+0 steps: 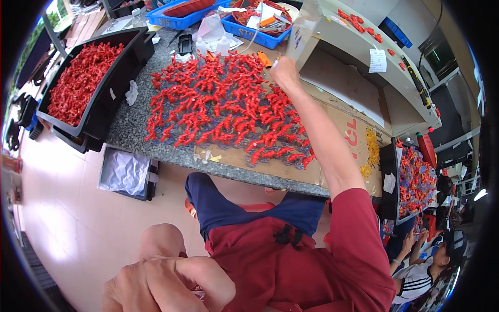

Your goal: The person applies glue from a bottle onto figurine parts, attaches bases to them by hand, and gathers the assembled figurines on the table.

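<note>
My left hand [171, 283] is raised close to the camera at the lower left, its fingers curled. A small pale bit shows between them, too little to name. My right arm stretches across the table to its far side. There my right hand [285, 73] is closed beside an orange object [264, 59], and whatever it may hold is hidden. Left of that hand, many small red figures [223, 99] lie in rows on the table. Most rest on bluish clear round bases [250, 162].
A black bin [130, 49] heaped with red pieces stands at the left; another bin [390, 179] holds mixed pieces at the right. Yellow bits [370, 153] lie on the cardboard [338, 127]. Blue trays [182, 22] stand behind. A beige booth [395, 78] rises far right. A co-worker [423, 270] sits lower right.
</note>
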Demonstrator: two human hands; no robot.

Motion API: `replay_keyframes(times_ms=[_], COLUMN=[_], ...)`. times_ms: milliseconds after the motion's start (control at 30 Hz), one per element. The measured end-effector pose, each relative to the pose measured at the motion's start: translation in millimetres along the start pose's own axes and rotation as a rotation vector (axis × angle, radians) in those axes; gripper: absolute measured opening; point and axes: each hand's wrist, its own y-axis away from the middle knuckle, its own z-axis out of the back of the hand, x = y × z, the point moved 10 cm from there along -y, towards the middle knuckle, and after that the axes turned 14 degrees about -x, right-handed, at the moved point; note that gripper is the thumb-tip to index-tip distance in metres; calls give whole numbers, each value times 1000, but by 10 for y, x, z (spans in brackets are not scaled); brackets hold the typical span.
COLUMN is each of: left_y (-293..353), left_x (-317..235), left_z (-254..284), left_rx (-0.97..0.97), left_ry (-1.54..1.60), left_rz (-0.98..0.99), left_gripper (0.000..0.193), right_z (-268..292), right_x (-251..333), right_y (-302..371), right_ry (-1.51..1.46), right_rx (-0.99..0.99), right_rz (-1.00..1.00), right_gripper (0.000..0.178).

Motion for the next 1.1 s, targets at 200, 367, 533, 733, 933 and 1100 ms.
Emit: replay_keyframes(times_ms=[200,367,533,733,933,1100], left_y=[140,181,179,110,306,549], left_x=[-268,-294,-295,-202,-110,297], left_z=[203,305,329,346,630,1045], left_rx=[-23,152,34,151,137,-184], left_ry=[27,39,39,94,3,-162], left_rz=[-64,-59,-90,-76,-77,-61], left_gripper=[10,10,11,10,22,34], right_z=[-157,-128,-181,-45,689,826], right_x=[-1,-71,-40,-187,55,-777], right_y=[-27,-65,-91,-107,304,376], right_ry=[214,303,309,302,130,197], right_rx=[-96,-147,-165,-140,-31,270], right_rz=[-15,-67,-53,-74,236,521], right_gripper=[24,26,29,33,27,33])
